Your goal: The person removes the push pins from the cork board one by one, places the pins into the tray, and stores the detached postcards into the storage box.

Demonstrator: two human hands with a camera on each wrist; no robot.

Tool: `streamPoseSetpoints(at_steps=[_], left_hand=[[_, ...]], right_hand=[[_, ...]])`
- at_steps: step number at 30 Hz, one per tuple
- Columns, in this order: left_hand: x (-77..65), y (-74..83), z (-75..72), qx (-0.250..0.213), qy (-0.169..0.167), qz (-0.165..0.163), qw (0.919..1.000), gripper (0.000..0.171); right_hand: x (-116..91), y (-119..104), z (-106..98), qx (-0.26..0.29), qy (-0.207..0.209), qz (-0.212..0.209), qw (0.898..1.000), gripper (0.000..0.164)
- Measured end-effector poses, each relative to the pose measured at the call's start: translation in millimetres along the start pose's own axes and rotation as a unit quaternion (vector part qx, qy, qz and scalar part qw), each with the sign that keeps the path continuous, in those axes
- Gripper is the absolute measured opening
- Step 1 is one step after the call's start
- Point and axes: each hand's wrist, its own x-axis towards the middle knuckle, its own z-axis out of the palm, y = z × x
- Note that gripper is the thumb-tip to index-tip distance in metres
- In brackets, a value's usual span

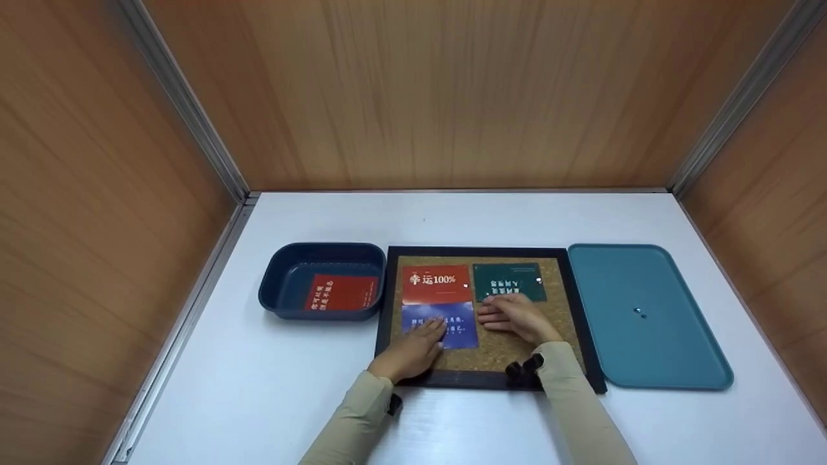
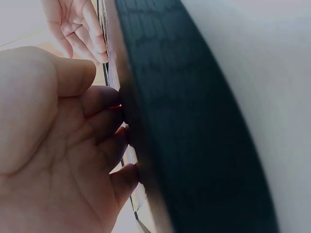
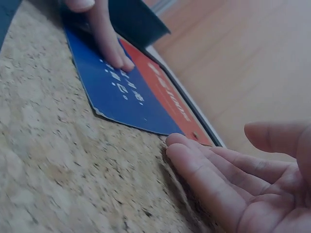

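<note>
A blue card [image 1: 460, 334] with white writing lies on the framed cork board [image 1: 491, 359], just below a red card [image 1: 436, 290]. My left hand [image 1: 413, 349] rests its fingertips on the blue card's left part. Beside that card's right edge is my right hand [image 1: 517, 316], its fingers loosely extended and its thumb apart. In the right wrist view the right fingertips [image 3: 177, 148] come right at the card's corner, and nothing shows between thumb and fingers. A green card [image 1: 517, 272] lies above the right hand. Small shiny pins sit at the right sides of the red and green cards.
To the left stands a dark blue bin [image 1: 276, 284] with another red card [image 1: 342, 294] inside. On the right, a teal tray [image 1: 652, 352] carries small shiny pieces [image 1: 638, 312] and lies against the board's frame. Wooden walls rise behind and at both sides of the white table [image 1: 245, 374].
</note>
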Motion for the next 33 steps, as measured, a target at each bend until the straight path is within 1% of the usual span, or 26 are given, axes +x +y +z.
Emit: streamPoseSetpoints(at_steps=[4, 10, 16, 23, 30, 33], left_hand=[[0.4, 0.3, 0.9, 0.008, 0.001, 0.0, 1.0, 0.049], [1.2, 0.8, 1.8, 0.018, -0.001, -0.004, 0.9998, 0.05], [0.8, 0.7, 1.2, 0.006, -0.004, -0.004, 1.0, 0.05], [-0.6, 1.1, 0.9, -0.004, -0.003, -0.001, 1.0, 0.049], [-1.5, 1.9, -1.1, 0.001, 0.003, 0.012, 0.9999, 0.049], [-1.2, 2.1, -1.1, 0.004, 0.003, 0.011, 0.9999, 0.049]], right_hand=[[1, 2, 4, -0.005, -0.008, -0.004, 1.0, 0.04], [1, 3, 6, -0.015, -0.005, 0.001, 1.0, 0.046], [2, 4, 9, -0.016, -0.002, 0.001, 1.0, 0.045], [2, 6, 10, -0.018, 0.01, 0.004, 1.0, 0.043], [2, 5, 12, -0.021, 0.022, 0.004, 1.0, 0.04], [2, 4, 13, -0.019, 0.027, 0.009, 0.999, 0.039]])
